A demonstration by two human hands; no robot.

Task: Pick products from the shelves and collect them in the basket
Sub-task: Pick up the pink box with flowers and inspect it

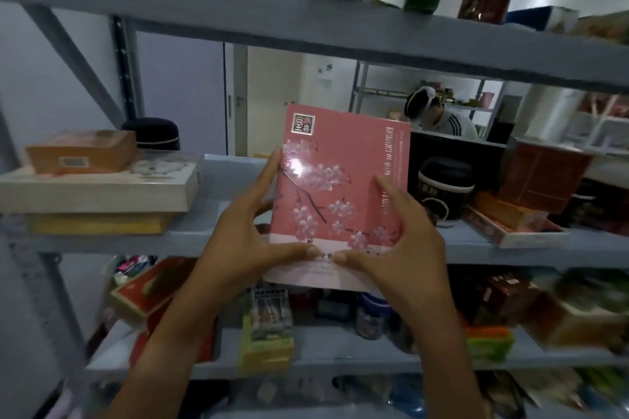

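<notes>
Pink box with white blossom print, upright, held up in front of the middle shelf, near its front edge. Left hand gripping the box's left edge, fingers curled behind, thumb across the lower front. Right hand gripping the right edge likewise, thumb tips nearly meeting. Black jar just right, on the same shelf. Stacked flat boxes toward the shelf's left end.

A seated person shows beyond the shelves.
</notes>
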